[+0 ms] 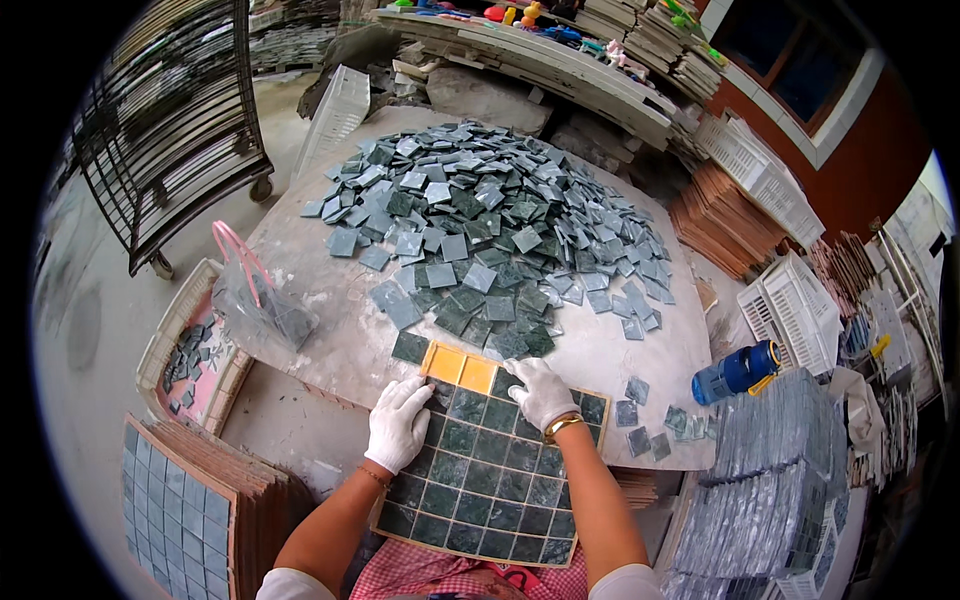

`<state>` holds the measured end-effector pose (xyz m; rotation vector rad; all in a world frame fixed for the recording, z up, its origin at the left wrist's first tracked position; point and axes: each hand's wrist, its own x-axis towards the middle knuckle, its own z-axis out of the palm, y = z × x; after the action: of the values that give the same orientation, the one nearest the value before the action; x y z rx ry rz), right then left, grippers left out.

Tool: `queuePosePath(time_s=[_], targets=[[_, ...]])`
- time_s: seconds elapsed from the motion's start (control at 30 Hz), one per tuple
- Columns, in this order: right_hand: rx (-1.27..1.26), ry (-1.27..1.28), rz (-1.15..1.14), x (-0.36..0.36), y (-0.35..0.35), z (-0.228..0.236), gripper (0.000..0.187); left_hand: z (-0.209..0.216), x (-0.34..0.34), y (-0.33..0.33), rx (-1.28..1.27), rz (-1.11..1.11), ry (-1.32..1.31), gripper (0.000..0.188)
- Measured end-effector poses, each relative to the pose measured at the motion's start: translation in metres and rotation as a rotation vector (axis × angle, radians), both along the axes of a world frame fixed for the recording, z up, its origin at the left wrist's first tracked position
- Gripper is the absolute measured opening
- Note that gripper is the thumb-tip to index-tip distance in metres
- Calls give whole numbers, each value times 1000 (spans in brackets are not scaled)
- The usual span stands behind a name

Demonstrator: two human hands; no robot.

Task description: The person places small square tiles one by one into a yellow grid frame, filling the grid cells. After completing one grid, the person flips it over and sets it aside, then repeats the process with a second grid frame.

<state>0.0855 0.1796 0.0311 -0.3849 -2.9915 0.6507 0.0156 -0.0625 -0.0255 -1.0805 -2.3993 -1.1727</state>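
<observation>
A yellow gridded tray lies tilted in front of me at the table's near edge, its cells mostly filled with square dark green stone tiles. Two cells in its far row show bare yellow. My left hand, in a white glove, has its fingers closed at a dark stone tile by the tray's upper left edge. My right hand, also gloved, has its fingertips on a stone tile just right of the bare cells. Both palms are hidden from above.
Beyond the tray, a large heap of loose stone tiles covers the table. A clear bag with a pink handle and a crate of tile pieces are left. A blue bottle stands right, by wrapped tile stacks.
</observation>
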Motion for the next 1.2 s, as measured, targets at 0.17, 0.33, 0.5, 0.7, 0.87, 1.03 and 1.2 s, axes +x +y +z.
queuePosePath(time_s=[0.17, 0.33, 0.5, 0.7, 0.87, 1.03, 1.2], targets=[[1, 412, -325, 90, -13, -16, 48, -5, -2, 7, -143, -18, 72, 38], [134, 347, -537, 194, -50, -43, 61, 11, 16, 49, -455, -33, 161, 58], [-251, 173, -607, 245, -87, -56, 75, -1, 20, 92, -540, -97, 106, 67], [-328, 150, -635, 233, -81, -56, 75, -4, 22, 92, -594, -4, 334, 71], [-310, 177, -607, 235, -80, -57, 73, 5, 34, 110, -597, -249, 203, 78], [-389, 115, -619, 237, -79, -52, 74, 4, 34, 119, -649, -285, 232, 83], [-433, 50, -573, 239, -72, -42, 76, 14, -16, 131, -259, -225, 314, 32]])
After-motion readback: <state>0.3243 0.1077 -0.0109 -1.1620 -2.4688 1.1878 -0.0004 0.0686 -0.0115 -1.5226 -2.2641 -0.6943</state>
